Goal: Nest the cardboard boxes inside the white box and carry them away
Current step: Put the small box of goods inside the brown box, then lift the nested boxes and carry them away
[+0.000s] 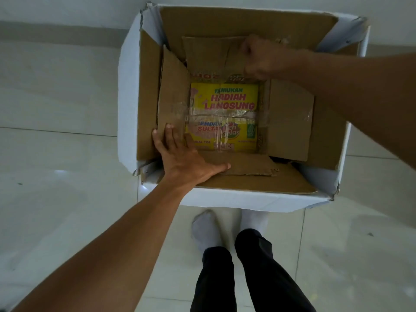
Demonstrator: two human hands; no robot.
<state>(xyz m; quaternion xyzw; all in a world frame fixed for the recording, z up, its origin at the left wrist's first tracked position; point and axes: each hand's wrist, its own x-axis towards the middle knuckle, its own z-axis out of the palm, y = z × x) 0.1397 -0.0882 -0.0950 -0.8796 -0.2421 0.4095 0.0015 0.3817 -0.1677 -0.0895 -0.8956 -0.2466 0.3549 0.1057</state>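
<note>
White box [128, 104], cardboard box [290, 122] nested, hands inside

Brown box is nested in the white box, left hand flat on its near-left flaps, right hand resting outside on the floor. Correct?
Not quite. The right hand is not on the floor; it is inside the white box, closed on the brown box's far flap. The head view shows it. The rest holds: left hand flat on the near-left flaps.
</note>
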